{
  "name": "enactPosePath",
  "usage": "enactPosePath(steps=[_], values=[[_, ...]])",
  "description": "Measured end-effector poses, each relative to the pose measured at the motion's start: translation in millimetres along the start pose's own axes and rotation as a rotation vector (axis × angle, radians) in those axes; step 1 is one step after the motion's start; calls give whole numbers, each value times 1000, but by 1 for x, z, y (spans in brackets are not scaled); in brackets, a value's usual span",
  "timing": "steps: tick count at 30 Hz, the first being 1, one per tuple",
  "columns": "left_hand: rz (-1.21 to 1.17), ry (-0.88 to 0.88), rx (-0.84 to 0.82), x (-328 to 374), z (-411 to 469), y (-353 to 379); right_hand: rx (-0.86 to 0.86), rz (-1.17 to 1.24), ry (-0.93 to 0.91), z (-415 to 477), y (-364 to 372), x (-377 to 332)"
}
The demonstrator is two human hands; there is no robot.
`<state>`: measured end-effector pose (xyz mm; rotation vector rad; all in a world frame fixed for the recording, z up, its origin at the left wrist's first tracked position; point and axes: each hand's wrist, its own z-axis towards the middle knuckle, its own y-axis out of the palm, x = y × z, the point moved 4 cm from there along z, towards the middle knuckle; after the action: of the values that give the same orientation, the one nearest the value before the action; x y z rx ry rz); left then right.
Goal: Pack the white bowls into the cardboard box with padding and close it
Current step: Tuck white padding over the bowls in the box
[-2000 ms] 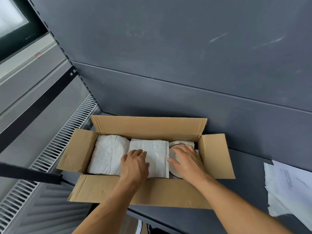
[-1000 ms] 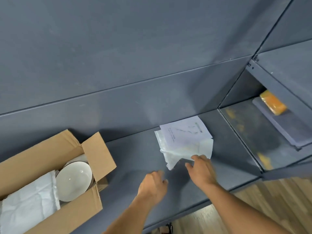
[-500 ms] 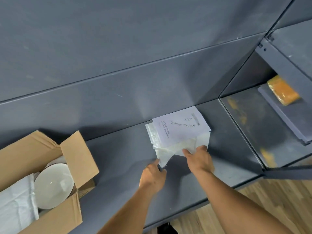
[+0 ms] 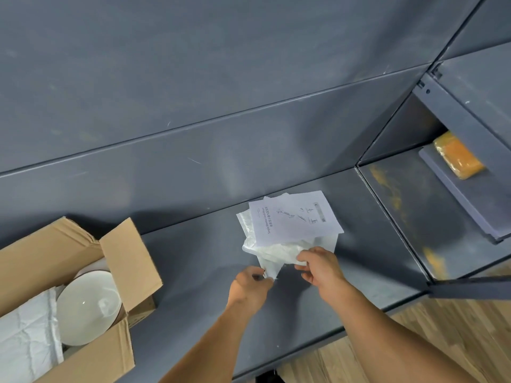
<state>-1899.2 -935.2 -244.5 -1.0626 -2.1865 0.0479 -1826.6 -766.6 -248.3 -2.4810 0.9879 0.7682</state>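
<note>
Head view: my left hand (image 4: 249, 286) pinches the lower corner of the white padding sheet (image 4: 272, 251), and my right hand (image 4: 322, 269) curls its fingers (image 4: 304, 257) round the sheet's edge just beside it. The sheet lies on the grey shelf (image 4: 193, 258) under a printed leaflet (image 4: 296, 217). Well to the left, the cardboard box (image 4: 130, 255) stands open, a white bowl (image 4: 88, 308) inside it beside more padding (image 4: 27, 333).
</note>
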Motion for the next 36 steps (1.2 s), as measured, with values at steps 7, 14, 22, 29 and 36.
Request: enactPosePath(steps=[7,14,22,29,36], values=[[-593,-114,11,-1,-14,-26,-227,129,57,-22,7,-1],[-753,-35,57,-10,-31,-56,-344,-140,42,-48,9,-4],[-599,119,214,-18,-59,-86,-425,-265,-88,-74,25,-9],[-578,195,281,-14,-90,-112,-339,-201,-283,-101,51,-30],[-647,281,375,-15,-118,-157,-346,-240,-422,-133,93,-54]])
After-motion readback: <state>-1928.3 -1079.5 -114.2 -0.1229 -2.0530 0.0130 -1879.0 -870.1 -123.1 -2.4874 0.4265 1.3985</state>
